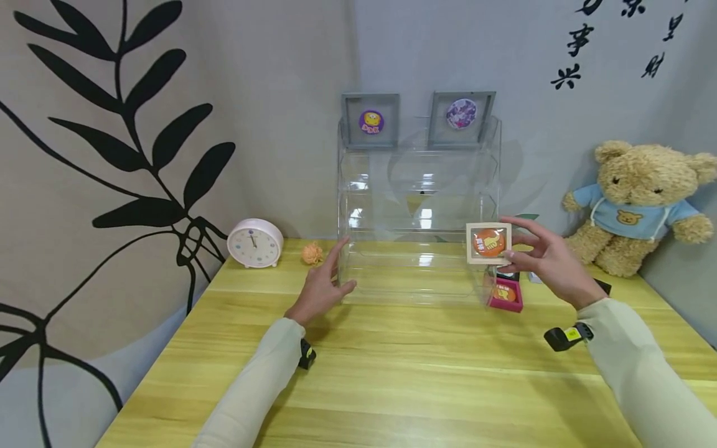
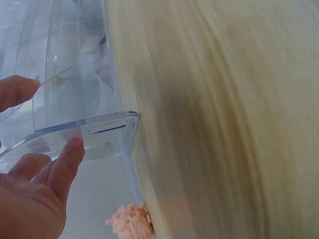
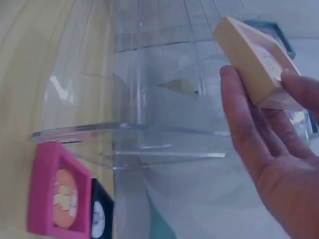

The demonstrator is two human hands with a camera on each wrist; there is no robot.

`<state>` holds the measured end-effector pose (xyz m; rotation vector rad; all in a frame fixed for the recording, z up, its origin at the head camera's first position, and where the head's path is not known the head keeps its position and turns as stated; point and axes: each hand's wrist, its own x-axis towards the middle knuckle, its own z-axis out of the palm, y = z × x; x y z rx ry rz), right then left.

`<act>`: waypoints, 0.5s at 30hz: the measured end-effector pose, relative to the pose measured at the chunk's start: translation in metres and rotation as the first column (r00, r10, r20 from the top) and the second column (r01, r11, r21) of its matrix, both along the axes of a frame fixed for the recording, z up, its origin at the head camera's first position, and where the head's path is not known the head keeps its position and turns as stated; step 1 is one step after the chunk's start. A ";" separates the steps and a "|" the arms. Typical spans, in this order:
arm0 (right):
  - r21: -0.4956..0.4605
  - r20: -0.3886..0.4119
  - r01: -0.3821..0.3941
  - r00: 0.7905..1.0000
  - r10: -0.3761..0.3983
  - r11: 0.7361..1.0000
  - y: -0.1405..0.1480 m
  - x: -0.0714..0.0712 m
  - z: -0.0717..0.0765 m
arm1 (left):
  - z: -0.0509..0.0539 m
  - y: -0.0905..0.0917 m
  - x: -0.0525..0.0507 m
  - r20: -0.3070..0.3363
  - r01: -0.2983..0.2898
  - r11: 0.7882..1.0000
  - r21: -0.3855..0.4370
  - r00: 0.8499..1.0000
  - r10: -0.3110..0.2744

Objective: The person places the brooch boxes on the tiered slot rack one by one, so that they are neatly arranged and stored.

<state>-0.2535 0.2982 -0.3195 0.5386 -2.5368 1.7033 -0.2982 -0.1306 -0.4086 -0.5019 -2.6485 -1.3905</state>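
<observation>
A clear tiered display stand (image 1: 414, 264) stands on the wooden table between both hands. In my right hand (image 1: 551, 261) I pinch a small cream-coloured box frame (image 1: 489, 260) with a round orange badge inside, held in front of the stand's right part. My left hand (image 1: 320, 289) is at the stand's left side, fingers mostly straight; in the left wrist view the fingers (image 2: 69, 162) are at the clear side panel, contact hard to tell. Two grey frames rest on the top tier: one with a purple-yellow badge (image 1: 371, 122), another with a violet picture badge (image 1: 462, 114).
Beside the stand's right foot lies a pink frame (image 1: 520, 301) with an orange badge, a black frame (image 3: 99, 211) right behind it. A teddy bear (image 1: 638, 205) sits at the right. Leftward are a pink clock (image 1: 255, 243) and a small orange fluffy ball (image 1: 312, 253).
</observation>
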 end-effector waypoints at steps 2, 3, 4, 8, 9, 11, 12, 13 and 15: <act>0.004 -0.007 -0.002 1.000 0.002 1.000 -0.006 -0.003 0.005 | 0.000 0.000 0.000 0.000 0.000 1.000 -0.001 1.000 0.000; 0.021 -0.012 0.006 1.000 -0.006 1.000 -0.009 -0.005 0.008 | 0.000 0.000 0.000 0.001 -0.001 1.000 -0.004 1.000 0.001; 0.034 -0.012 0.020 1.000 -0.020 0.999 -0.012 -0.007 0.011 | 0.000 0.001 0.000 0.002 -0.001 1.000 -0.007 1.000 0.001; 0.071 -0.035 0.040 0.999 -0.037 0.997 -0.021 -0.019 0.022 | 0.001 0.001 0.000 -0.002 -0.003 1.000 -0.021 1.000 0.003; 0.072 -0.039 0.039 0.999 -0.036 0.997 -0.023 -0.023 0.025 | 0.001 0.001 0.000 -0.003 -0.002 1.000 -0.024 1.000 0.002; 0.060 -0.044 0.040 0.998 -0.037 0.997 -0.029 -0.032 0.032 | 0.002 0.001 0.000 -0.006 -0.001 1.000 -0.027 1.000 0.000; 0.060 -0.050 0.042 0.998 -0.039 0.997 -0.031 -0.036 0.035 | 0.002 0.001 0.000 -0.006 0.000 1.000 -0.028 1.000 0.000; 0.059 -0.055 0.045 0.998 -0.041 0.997 -0.034 -0.041 0.039 | 0.002 0.001 0.000 -0.006 0.000 1.000 -0.030 1.000 0.000; 0.057 -0.071 0.057 0.996 -0.053 0.997 -0.041 -0.050 0.047 | 0.003 0.000 0.000 -0.003 0.000 1.000 -0.026 1.000 0.000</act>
